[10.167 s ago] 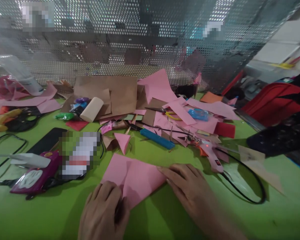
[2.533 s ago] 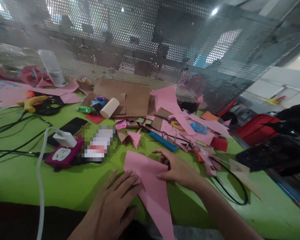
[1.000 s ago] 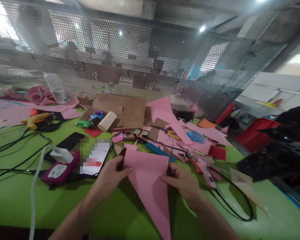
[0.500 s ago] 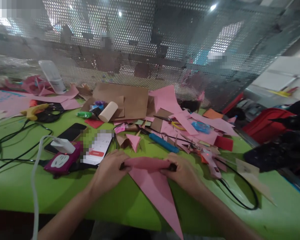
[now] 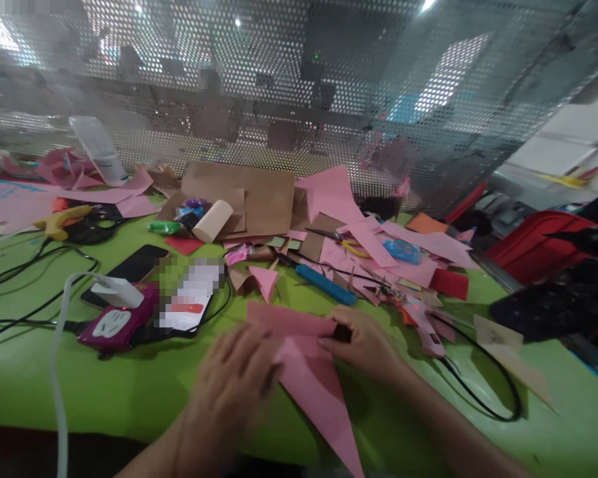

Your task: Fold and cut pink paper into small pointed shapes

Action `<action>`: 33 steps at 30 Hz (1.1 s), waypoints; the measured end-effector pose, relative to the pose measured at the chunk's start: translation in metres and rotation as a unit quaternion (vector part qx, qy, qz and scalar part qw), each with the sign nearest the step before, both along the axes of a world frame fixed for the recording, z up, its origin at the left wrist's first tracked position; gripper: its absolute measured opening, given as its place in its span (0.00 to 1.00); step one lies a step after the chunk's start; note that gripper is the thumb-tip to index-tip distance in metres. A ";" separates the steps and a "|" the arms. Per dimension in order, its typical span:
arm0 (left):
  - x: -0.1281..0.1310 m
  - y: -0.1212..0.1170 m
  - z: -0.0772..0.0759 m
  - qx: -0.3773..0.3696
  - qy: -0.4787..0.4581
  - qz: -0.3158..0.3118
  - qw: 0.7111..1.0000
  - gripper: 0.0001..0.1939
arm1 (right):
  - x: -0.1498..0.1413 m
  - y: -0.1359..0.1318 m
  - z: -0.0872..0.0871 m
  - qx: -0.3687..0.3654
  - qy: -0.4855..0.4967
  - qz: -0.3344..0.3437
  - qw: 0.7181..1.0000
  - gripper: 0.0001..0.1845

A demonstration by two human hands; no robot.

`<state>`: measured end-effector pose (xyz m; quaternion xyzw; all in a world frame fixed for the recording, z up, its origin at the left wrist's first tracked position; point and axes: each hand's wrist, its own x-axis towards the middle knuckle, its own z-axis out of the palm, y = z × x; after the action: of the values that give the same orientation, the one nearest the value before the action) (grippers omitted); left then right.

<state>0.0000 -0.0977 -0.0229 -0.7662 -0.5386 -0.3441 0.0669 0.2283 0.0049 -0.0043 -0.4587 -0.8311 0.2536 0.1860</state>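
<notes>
A sheet of pink paper (image 5: 316, 392) lies in front of me, tapering to a long point near the table's front edge. Its upper part is turned down in a darker pink fold. My right hand (image 5: 366, 342) is closed on the right end of that fold, thumb in front and fingers curled. Over the left side of the sheet is my left hand (image 5: 236, 378), back upward and smeared by motion; whether it grips the paper is unclear. Just beyond the sheet stands a small pink paper triangle (image 5: 264, 282).
Beyond my hands lie a blue utility knife (image 5: 326, 284), a pink glue gun (image 5: 421, 325), and scissors (image 5: 351, 247) among paper scraps. Left are a purple power strip (image 5: 114, 325), a lit phone (image 5: 192, 299) and a yellow glue gun (image 5: 62, 222). A perforated metal screen (image 5: 259, 79) rises behind.
The paper's top edge, upright a second ago with both hands at its corners, has been folded down toward me. My left hand has since left the corner and moved over the sheet's left side.
</notes>
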 end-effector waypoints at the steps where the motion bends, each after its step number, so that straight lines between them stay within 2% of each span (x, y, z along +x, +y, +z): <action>1: 0.005 -0.005 -0.002 -0.039 0.028 -0.059 0.997 0.15 | 0.000 0.000 0.001 -0.001 0.000 -0.003 1.000 0.12; 3: 0.010 -0.011 -0.006 -0.107 0.068 -0.101 0.987 0.24 | -0.001 -0.002 0.002 -0.008 0.004 -0.004 1.000 0.13; 6: 0.012 -0.011 -0.010 -0.166 0.094 -0.108 0.976 0.31 | -0.002 -0.003 0.006 -0.017 0.006 -0.002 1.000 0.12; 11: 0.011 -0.010 -0.011 -0.198 0.085 -0.091 0.972 0.30 | -0.003 -0.002 0.005 -0.019 0.036 0.025 0.999 0.04; 16: 0.011 -0.013 -0.010 -0.201 0.085 -0.096 0.971 0.34 | -0.003 -0.001 0.001 -0.017 0.072 0.028 0.997 0.09; 25: 0.004 -0.016 -0.010 -0.209 0.073 -0.098 0.970 0.32 | -0.004 0.007 -0.002 -0.059 0.094 0.055 0.992 0.13; 29: 0.002 -0.017 -0.007 -0.230 0.077 -0.094 0.966 0.32 | -0.007 0.008 0.004 -0.064 0.094 0.089 0.990 0.12; 33: -0.001 -0.017 -0.006 -0.254 0.083 -0.106 0.958 0.32 | -0.008 0.006 0.013 -0.086 0.086 0.107 0.987 0.20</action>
<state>-0.0011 -0.1144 -0.0286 -0.8365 -0.5165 -0.1362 -0.1219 0.2205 0.0108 0.0086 -0.3575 -0.8316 0.3808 0.1886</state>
